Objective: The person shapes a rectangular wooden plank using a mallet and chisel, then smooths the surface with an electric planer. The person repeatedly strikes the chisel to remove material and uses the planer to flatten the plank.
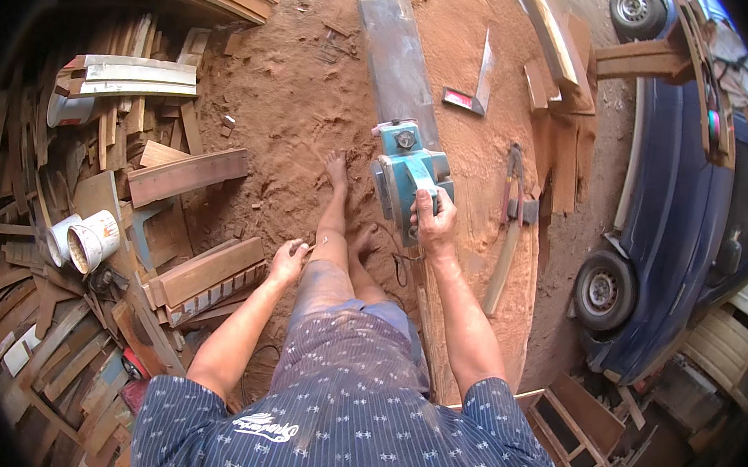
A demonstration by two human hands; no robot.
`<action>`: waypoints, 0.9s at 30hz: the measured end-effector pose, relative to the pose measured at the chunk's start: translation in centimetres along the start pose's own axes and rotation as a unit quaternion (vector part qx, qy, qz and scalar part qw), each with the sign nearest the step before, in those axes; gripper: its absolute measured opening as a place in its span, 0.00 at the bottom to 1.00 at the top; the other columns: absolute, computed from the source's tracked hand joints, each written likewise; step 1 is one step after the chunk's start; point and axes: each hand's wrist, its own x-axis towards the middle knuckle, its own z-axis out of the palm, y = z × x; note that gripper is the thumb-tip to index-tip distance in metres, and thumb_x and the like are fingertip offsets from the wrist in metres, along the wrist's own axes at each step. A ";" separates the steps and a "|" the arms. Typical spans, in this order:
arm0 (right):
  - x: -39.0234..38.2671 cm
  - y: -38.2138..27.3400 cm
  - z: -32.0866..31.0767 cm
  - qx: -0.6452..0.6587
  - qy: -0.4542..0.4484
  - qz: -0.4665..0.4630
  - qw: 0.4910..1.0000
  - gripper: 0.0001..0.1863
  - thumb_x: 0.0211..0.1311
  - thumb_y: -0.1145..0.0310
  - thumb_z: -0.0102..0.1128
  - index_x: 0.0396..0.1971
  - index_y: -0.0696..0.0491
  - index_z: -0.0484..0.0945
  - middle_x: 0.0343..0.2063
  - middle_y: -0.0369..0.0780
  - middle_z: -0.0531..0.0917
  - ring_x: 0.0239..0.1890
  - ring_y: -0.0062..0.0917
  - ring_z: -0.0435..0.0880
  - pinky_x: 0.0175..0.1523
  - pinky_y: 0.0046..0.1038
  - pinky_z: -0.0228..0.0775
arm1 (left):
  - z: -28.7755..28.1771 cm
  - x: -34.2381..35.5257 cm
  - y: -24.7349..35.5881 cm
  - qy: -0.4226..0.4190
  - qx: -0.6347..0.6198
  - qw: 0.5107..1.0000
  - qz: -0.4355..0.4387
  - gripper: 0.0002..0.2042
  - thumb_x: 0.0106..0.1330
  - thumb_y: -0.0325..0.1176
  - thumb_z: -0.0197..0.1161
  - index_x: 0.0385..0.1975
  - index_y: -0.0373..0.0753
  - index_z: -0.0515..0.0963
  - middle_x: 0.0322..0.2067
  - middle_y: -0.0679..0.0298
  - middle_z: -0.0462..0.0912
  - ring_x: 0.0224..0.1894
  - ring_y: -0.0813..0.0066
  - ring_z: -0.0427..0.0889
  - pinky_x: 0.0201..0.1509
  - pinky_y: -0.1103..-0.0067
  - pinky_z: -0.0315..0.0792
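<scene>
Right hand (436,223): clasps electric planer (409,181) by handle
Wooden plank (397,55): far of grip, long axis near-to-far, slanting left
Left hand (287,262): farther from plank, grip unclear

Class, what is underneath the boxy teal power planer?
A long, flat grey board disappears beneath the boxy teal power planer, gripped by the right hand. The planer's body hides its base and the surface directly below.

We see soft daylight on the worktop (470,241), with only faint shadows; the teal planer (419,168) reads fairly sharp. White boards (140,77) at left look bright, the lower right corner dim. Toward the black rim, the blue car (668,230) bends and detail softens.
</scene>
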 end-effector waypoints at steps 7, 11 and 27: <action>10.6 -2.6 4.3 -0.012 -0.013 -0.037 0.999 0.24 0.72 0.45 0.59 0.34 0.55 0.78 0.21 0.33 0.79 0.19 0.14 0.77 0.23 0.19 0.67 | -2.8 -1.3 9.8 -0.027 -0.132 0.990 0.029 0.21 0.74 0.39 0.61 0.61 0.33 0.75 0.49 0.57 0.85 0.50 0.74 0.82 0.57 0.76 0.75; 18.6 -5.6 8.0 -0.035 -0.005 -0.063 0.997 0.25 0.72 0.43 0.58 0.34 0.54 0.79 0.20 0.34 0.79 0.18 0.15 0.78 0.21 0.20 0.70 | -8.4 -5.9 27.1 -0.181 -0.272 0.934 0.146 0.18 0.74 0.34 0.63 0.59 0.33 0.76 0.46 0.58 0.85 0.49 0.75 0.82 0.58 0.75 0.75; 27.1 -10.1 11.5 -0.012 -0.020 -0.021 1.000 0.29 0.71 0.41 0.56 0.37 0.56 0.82 0.21 0.36 0.80 0.18 0.17 0.79 0.22 0.22 0.70 | -14.0 -15.4 45.8 -0.562 -0.384 0.560 0.473 0.08 0.71 0.32 0.65 0.43 0.36 0.86 0.37 0.53 0.88 0.37 0.64 0.84 0.53 0.65 0.74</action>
